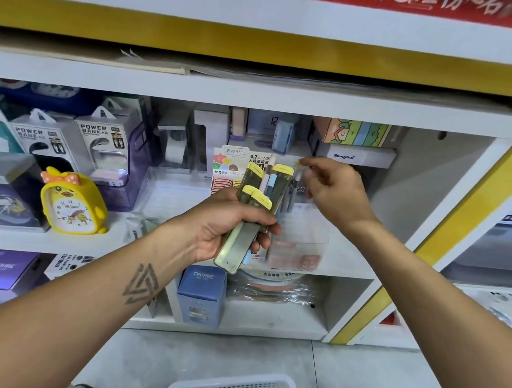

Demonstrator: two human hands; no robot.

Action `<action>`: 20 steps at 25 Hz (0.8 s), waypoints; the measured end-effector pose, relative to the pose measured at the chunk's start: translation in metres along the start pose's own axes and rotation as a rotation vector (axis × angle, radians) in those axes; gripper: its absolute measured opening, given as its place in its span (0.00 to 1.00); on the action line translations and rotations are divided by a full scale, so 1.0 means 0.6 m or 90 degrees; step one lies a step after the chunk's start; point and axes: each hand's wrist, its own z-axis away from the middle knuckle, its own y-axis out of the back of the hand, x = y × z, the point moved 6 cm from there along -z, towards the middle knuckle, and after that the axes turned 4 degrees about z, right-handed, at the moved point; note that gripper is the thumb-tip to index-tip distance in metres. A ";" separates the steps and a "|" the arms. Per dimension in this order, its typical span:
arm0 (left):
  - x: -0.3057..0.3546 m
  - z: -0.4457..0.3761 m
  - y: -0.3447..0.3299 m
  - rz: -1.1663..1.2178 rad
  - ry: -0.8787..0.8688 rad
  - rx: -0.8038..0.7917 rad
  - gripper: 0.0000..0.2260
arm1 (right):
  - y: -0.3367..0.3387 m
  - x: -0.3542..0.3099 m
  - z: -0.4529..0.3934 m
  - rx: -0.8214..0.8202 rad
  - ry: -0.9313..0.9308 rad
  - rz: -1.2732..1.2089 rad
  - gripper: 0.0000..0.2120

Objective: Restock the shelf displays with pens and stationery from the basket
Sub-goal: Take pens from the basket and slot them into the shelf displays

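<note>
Pen packs (254,212) gripped in left hand (230,222); right hand (333,188) pinches one pen (293,194).

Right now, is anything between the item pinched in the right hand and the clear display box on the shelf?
Yes, partly: the left hand holds a bundle of yellow-capped cases up in front of the clear display box. The right hand pinches a small pen, blurred, above and behind that bundle.
</note>
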 end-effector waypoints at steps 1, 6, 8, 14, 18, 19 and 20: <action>-0.001 0.001 -0.002 -0.002 0.003 -0.006 0.06 | -0.003 -0.001 0.004 -0.028 -0.064 -0.141 0.09; -0.004 0.013 -0.013 -0.005 0.021 -0.044 0.10 | -0.016 -0.025 0.022 -0.099 -0.159 -0.363 0.06; -0.001 0.017 -0.002 0.007 0.020 -0.017 0.13 | -0.013 -0.025 0.020 -0.079 -0.171 -0.361 0.06; 0.031 0.035 0.078 0.051 -0.019 0.151 0.12 | -0.019 -0.037 0.011 -0.131 -0.117 -0.327 0.03; 0.049 0.047 0.112 0.077 -0.057 0.204 0.04 | -0.043 -0.052 0.016 -0.204 -0.058 -0.285 0.08; 0.050 0.050 0.114 0.074 -0.058 0.204 0.05 | -0.051 -0.055 0.016 -0.193 -0.044 -0.248 0.08; 0.050 0.052 0.114 0.071 -0.057 0.201 0.05 | -0.056 -0.058 0.014 -0.171 -0.023 -0.187 0.08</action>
